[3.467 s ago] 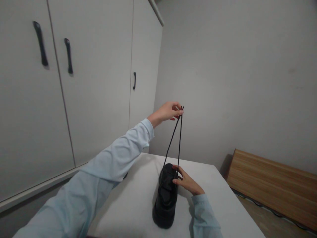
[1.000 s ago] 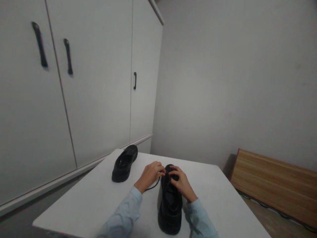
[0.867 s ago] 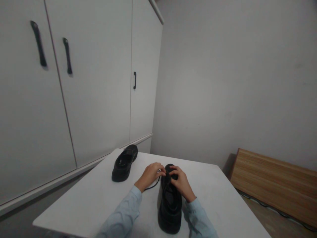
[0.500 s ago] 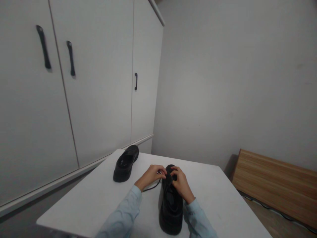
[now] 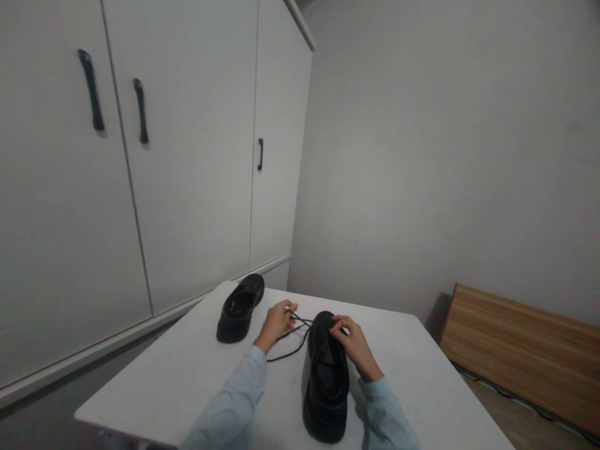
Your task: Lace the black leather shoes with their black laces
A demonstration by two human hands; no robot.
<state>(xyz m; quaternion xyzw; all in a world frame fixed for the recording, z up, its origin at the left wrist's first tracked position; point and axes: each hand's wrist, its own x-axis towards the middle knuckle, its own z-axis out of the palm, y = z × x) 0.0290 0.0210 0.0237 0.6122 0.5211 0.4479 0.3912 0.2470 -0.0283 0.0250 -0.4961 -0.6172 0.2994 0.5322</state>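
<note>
A black shoe (image 5: 325,381) stands on the white table in front of me, toe pointing away. My left hand (image 5: 280,322) is to the left of its toe, fingers closed on a black shoelace (image 5: 302,320) that runs taut from the front of the shoe. Another stretch of lace curves loosely below that hand. At the shoe's right front side, my right hand (image 5: 349,337) has thumb and fingertips pinched against the upper; whether lace is also between them is too small to tell. A second black shoe (image 5: 240,310) rests farther back to the left.
The white table (image 5: 403,381) reaches toward the wall behind it. White cabinet doors (image 5: 197,187) with dark handles rise along the left. A wood-grain board (image 5: 520,350) leans at the right, with a cable (image 5: 506,394) on the floor below it.
My left hand has moved left, away from the shoe, drawing the lace out with it. My right hand has shifted slightly right and stays at the shoe's front. The view has turned slightly.
</note>
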